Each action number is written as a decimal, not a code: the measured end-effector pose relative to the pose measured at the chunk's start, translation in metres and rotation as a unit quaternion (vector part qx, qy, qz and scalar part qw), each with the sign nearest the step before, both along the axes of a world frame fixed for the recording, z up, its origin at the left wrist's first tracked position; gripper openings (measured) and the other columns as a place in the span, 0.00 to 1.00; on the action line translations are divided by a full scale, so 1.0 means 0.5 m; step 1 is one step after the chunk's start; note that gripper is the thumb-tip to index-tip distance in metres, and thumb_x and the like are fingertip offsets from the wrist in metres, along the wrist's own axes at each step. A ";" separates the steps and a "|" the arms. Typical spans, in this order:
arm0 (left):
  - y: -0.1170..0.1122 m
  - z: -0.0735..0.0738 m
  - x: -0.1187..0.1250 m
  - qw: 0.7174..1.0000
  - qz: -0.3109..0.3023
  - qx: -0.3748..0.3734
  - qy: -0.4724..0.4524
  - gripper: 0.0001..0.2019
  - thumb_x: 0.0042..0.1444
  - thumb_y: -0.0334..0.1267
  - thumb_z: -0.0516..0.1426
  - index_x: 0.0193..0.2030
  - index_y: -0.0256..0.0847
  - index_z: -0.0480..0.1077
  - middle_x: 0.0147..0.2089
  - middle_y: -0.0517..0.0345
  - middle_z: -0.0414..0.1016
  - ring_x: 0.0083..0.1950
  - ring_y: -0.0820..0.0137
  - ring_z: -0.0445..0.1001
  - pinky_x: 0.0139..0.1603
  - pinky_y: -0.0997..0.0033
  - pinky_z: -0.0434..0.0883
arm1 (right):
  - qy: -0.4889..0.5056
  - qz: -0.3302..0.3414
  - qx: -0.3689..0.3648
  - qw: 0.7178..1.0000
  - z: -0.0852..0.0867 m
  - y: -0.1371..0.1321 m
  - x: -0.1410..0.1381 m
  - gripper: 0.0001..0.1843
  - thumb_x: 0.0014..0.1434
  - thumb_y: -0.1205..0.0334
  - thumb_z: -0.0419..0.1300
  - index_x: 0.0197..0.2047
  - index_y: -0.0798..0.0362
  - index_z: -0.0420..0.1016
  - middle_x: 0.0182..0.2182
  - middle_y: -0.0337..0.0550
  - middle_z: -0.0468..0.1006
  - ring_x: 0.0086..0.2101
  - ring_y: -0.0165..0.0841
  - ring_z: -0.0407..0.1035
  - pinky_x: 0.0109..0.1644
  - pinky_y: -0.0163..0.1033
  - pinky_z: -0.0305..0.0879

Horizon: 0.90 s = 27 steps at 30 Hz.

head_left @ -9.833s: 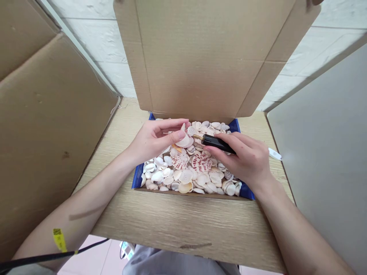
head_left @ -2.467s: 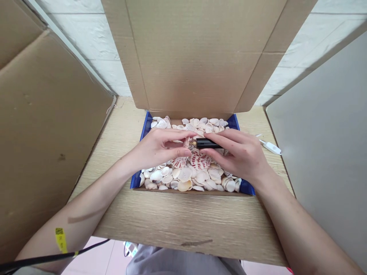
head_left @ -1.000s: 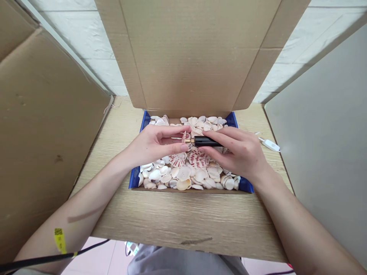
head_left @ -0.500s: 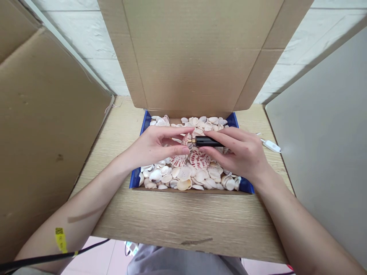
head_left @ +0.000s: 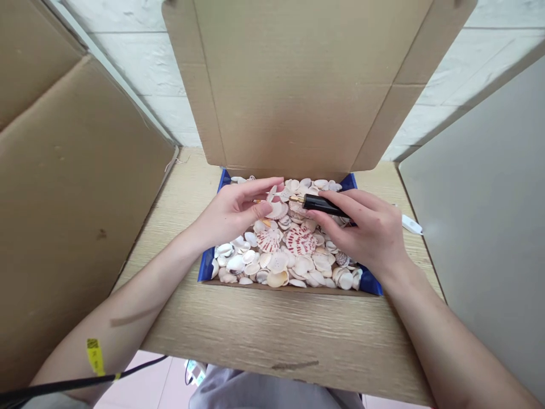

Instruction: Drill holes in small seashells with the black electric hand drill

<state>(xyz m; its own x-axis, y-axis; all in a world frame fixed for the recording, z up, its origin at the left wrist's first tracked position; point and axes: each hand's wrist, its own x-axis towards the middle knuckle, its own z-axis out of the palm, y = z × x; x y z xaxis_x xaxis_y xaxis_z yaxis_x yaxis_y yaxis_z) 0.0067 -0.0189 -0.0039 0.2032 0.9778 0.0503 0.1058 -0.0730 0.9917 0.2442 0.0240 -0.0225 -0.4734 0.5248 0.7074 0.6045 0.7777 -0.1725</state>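
Observation:
My right hand [head_left: 370, 227] grips a black pen-shaped mini drill [head_left: 326, 205] with a brass-coloured chuck, its tip pointing left toward my left hand. My left hand [head_left: 236, 213] is curled, thumb and fingers around a pale seashell [head_left: 271, 194] seen nearly edge-on; part of it is hidden by the fingers. A small gap separates the drill tip from this shell. Both hands are over a shallow cardboard box [head_left: 206, 267] with blue sides, filled with seashells. Two red-and-white scallop shells, a smaller one [head_left: 269, 241] and a larger one [head_left: 301, 241], lie on top near the middle.
The box's cardboard lid [head_left: 298, 85] stands upright behind. A cardboard panel [head_left: 85, 199] is on the left, a grey-white panel [head_left: 489, 170] on the right. A white inline switch [head_left: 411, 224] lies right of my right hand. A black cable [head_left: 55, 386] with a yellow tag crosses lower left.
The drill has drawn back right, away from the shell by my left hand, and tilted slightly. The patterned shell at my left fingertips has given way to a pale one. The view has shifted slightly.

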 end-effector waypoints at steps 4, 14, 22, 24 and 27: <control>0.002 -0.004 -0.005 1.000 -0.017 -0.009 -0.012 0.24 0.59 0.44 0.60 0.61 0.40 0.69 0.61 0.44 0.72 0.58 0.55 0.74 0.54 0.58 0.74 | 0.001 -0.004 -0.006 1.000 -0.001 0.000 0.001 0.15 0.57 0.53 0.65 0.42 0.54 0.77 0.30 0.43 0.79 0.27 0.32 0.73 0.29 0.37 0.68; 0.005 -0.001 -0.010 0.999 -0.038 0.007 0.016 0.21 0.61 0.47 0.58 0.58 0.42 0.72 0.59 0.48 0.75 0.57 0.58 0.75 0.59 0.60 0.72 | -0.009 0.007 -0.010 1.000 0.005 -0.002 -0.001 0.13 0.58 0.52 0.64 0.41 0.53 0.78 0.31 0.42 0.81 0.27 0.30 0.73 0.29 0.35 0.69; 0.005 0.000 -0.006 0.999 -0.034 -0.009 0.009 0.21 0.61 0.47 0.58 0.58 0.41 0.72 0.59 0.48 0.74 0.57 0.58 0.75 0.57 0.60 0.73 | -0.023 0.015 -0.015 1.000 0.000 -0.002 0.002 0.14 0.58 0.53 0.64 0.42 0.54 0.78 0.32 0.44 0.81 0.29 0.31 0.74 0.30 0.36 0.69; 0.004 0.001 -0.005 0.999 -0.036 -0.019 -0.003 0.22 0.60 0.48 0.59 0.58 0.43 0.72 0.60 0.48 0.74 0.55 0.57 0.76 0.55 0.58 0.75 | -0.024 0.015 -0.012 1.000 0.000 -0.002 0.002 0.14 0.58 0.53 0.64 0.42 0.54 0.78 0.32 0.45 0.81 0.29 0.32 0.74 0.31 0.36 0.69; 0.004 0.001 -0.005 0.999 -0.036 -0.020 -0.010 0.20 0.59 0.47 0.59 0.57 0.44 0.73 0.60 0.48 0.73 0.56 0.57 0.76 0.55 0.58 0.75 | -0.020 0.017 -0.008 1.000 0.001 -0.002 0.002 0.14 0.57 0.54 0.65 0.42 0.55 0.78 0.33 0.46 0.81 0.30 0.33 0.74 0.32 0.37 0.70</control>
<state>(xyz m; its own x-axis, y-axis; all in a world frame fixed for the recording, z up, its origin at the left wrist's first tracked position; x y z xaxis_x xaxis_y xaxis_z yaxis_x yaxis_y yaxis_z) 0.0043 -0.0171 -0.0032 0.2733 0.9618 0.0173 0.0814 -0.0410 0.9958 0.2450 0.0231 -0.0221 -0.5193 0.5190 0.6790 0.5846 0.7952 -0.1609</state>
